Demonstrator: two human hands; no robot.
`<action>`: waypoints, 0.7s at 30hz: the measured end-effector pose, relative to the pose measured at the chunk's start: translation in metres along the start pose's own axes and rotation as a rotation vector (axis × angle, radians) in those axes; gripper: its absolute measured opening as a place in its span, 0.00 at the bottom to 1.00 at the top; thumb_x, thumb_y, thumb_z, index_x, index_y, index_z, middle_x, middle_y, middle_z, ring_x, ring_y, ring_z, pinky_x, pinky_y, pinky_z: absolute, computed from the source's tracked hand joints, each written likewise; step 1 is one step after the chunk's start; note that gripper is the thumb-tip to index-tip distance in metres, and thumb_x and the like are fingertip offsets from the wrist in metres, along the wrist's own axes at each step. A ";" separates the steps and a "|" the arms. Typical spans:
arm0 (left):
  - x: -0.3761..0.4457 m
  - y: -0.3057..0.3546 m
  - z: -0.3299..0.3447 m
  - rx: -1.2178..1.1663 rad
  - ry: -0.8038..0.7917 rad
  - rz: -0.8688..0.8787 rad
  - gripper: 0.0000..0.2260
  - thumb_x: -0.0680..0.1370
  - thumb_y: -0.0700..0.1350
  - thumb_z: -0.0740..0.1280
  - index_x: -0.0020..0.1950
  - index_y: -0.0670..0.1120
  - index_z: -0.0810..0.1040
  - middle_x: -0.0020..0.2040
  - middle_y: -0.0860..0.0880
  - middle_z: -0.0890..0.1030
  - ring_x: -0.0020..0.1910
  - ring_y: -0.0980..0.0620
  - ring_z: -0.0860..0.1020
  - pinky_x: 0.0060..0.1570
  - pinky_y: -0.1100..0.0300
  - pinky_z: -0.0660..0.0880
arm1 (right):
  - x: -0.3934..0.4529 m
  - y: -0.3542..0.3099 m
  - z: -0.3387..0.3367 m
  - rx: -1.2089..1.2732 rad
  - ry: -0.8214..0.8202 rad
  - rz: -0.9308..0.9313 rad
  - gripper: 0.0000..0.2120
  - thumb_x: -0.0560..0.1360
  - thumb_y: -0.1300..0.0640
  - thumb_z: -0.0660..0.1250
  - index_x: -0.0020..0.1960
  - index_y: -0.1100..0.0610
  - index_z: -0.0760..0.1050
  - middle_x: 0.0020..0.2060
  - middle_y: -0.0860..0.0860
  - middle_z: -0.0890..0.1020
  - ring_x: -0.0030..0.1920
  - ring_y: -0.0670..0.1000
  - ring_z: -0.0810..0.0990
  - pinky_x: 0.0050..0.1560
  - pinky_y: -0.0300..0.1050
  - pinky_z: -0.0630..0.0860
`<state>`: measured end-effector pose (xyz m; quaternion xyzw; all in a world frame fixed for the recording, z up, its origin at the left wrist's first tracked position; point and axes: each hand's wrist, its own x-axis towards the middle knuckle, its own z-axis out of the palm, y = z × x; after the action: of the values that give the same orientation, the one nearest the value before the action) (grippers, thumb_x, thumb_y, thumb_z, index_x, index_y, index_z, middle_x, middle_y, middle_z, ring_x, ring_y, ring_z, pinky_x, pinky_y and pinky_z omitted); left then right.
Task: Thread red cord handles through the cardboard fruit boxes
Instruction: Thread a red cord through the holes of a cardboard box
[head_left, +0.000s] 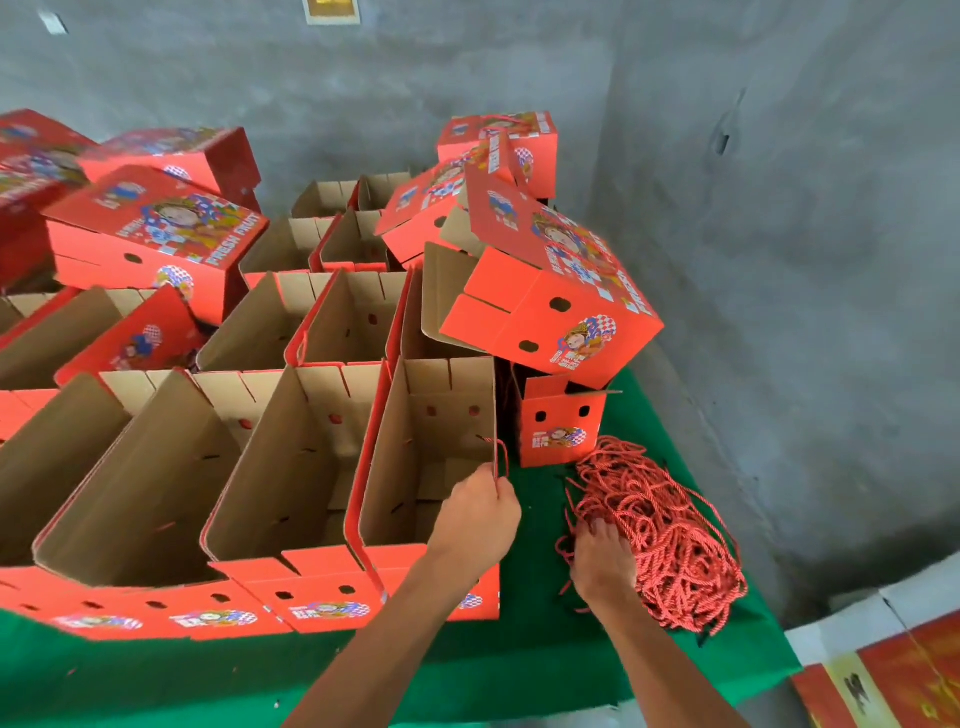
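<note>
L hand (480, 512) pinches a red cord (500, 457) tight at the open box (431, 467) rim. R hand (602, 564), fingers curled, grabs into the cord pile (670, 545) on green cloth (535, 654).

A green cloth (545, 660) covers the table. Behind it stands a rough grey wall (779, 208), and a small yellow sign (331, 10) hangs high on it. Flat red and yellow printed cardboard (883, 675) lies low on the right.

Two hands (480, 512), one cord pile (670, 540), one green table (545, 670), many boxes (431, 467)
</note>
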<state>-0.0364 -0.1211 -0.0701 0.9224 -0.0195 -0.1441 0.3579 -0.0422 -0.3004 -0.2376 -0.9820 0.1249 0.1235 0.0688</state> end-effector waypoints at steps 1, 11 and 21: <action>-0.001 -0.001 0.001 -0.011 0.006 -0.001 0.15 0.85 0.51 0.52 0.58 0.46 0.75 0.56 0.44 0.81 0.55 0.42 0.80 0.60 0.46 0.77 | -0.003 0.005 0.007 -0.063 -0.003 -0.016 0.24 0.80 0.62 0.66 0.76 0.57 0.69 0.72 0.55 0.70 0.72 0.56 0.68 0.75 0.52 0.66; -0.002 -0.004 0.004 -0.114 0.024 -0.013 0.13 0.85 0.52 0.53 0.58 0.51 0.75 0.51 0.51 0.82 0.50 0.49 0.82 0.58 0.45 0.79 | -0.006 0.004 -0.023 0.021 0.189 -0.058 0.17 0.85 0.44 0.59 0.60 0.50 0.83 0.61 0.48 0.78 0.64 0.51 0.75 0.66 0.46 0.73; 0.002 -0.013 0.011 -0.199 0.017 -0.036 0.09 0.84 0.56 0.54 0.51 0.57 0.73 0.48 0.55 0.82 0.47 0.54 0.83 0.53 0.45 0.81 | -0.003 0.015 -0.076 0.479 0.225 -0.193 0.21 0.83 0.47 0.66 0.34 0.55 0.70 0.35 0.49 0.75 0.33 0.47 0.73 0.34 0.43 0.70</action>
<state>-0.0387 -0.1185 -0.0867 0.8837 0.0145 -0.1441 0.4452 -0.0317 -0.3267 -0.1654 -0.9527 0.0634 -0.0265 0.2960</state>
